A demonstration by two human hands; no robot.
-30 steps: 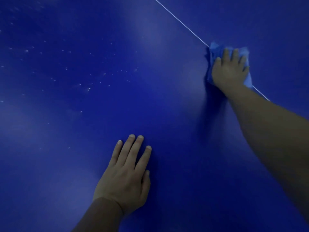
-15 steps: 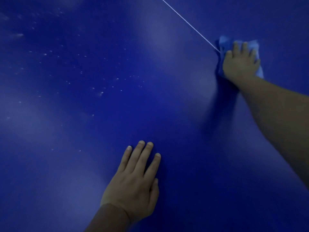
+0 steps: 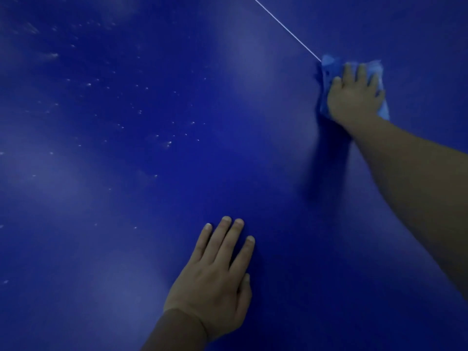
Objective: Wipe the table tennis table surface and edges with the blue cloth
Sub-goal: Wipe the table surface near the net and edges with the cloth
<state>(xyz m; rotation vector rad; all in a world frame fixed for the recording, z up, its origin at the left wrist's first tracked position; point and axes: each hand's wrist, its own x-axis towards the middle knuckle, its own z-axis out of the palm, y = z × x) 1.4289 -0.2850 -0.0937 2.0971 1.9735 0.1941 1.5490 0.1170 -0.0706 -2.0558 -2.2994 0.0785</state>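
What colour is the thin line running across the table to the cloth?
The line is white, on a dark blue table; head view.

The left grip point(image 3: 215, 282) lies flat near the middle, palm down, fingers straight. The right arm point(image 3: 417, 178) stretches far right, the right grip point(image 3: 354, 97) pressing palm-down.

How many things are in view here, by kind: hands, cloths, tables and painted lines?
Hands: 2, the left hand resting flat and the right hand pressing the cloth
Cloths: 1, the blue cloth
Tables: 1, the table tennis table
Painted lines: 1, the white line
Total: 5
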